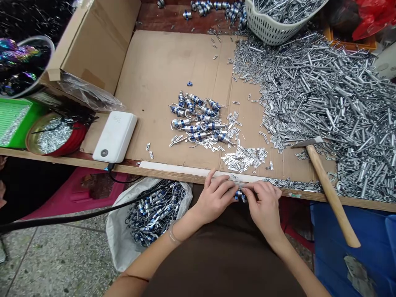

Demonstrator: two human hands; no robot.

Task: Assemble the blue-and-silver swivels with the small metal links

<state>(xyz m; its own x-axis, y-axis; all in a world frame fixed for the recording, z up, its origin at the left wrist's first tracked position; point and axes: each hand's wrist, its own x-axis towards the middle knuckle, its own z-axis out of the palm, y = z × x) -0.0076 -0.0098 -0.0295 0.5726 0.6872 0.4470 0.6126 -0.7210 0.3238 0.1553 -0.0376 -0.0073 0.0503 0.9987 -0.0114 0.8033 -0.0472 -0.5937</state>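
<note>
Head view, looking down at a wooden bench [309, 194] from its front edge. Left hand [213, 198] and right hand [262, 206] are close together at the edge, fingers [250, 189] of both hands clenched around a small blue-and-silver metal part [239, 194], which is pinched between them just below the bench edge. Part is mostly hidden by the fingers, exact shape can't be told. Right beside the hands, a white strip [198, 170] runs along the edge, on top of a cardboard sheet [173, 82].

On the sheet, ahead of the hands: loose heap of blue-banded metal pieces with wire hooks [196, 117], and small perforated silver strips [243, 159] scattered next to it. Large pile of silver metal pieces [324, 107] covers the right side, with a wood-handled hammer [328, 181] lying on it and hanging over the edge. White plastic basket [272, 24] of silver pieces at the top.

Left of the sheet: white power bank [114, 136] with a black cable [77, 216], open cardboard box [89, 45], round tray [51, 134] of silver bits. Below the bench, left of the hands, an open white sack [116, 235] holds more blue-banded pieces. Blue crate [349, 255] at lower right.
</note>
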